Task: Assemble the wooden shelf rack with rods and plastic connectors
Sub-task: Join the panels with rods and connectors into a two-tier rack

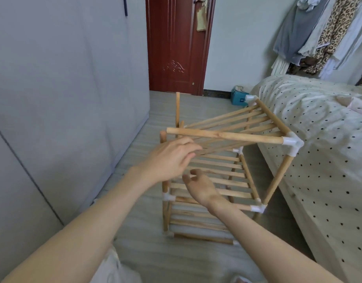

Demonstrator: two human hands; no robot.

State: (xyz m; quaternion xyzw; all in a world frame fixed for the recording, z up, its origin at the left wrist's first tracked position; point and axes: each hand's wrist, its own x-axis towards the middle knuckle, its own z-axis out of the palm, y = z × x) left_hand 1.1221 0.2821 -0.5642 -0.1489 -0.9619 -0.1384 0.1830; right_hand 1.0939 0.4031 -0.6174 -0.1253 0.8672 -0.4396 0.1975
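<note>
Bedroom floor: I worked on the half-built wooden rack (214,176).
My left hand (169,160) touched a slat with relaxed fingers; my right hand (200,186) hovered loosely curled, grasping nothing.

A half-built wooden shelf rack (214,176) stands on a pale floor (151,258) just beside a polka-dot bed (323,152). Its top slatted shelf (243,123) tilts, fixed at the right by white plastic connectors (291,142), its left rod end (169,130) free. The left hand (169,160) reaches palm down, fingertips at the slats. The right hand (200,186) hovers palm up, fingers loosely curled, holding nothing. A red-brown door (176,43) stands behind.
</note>
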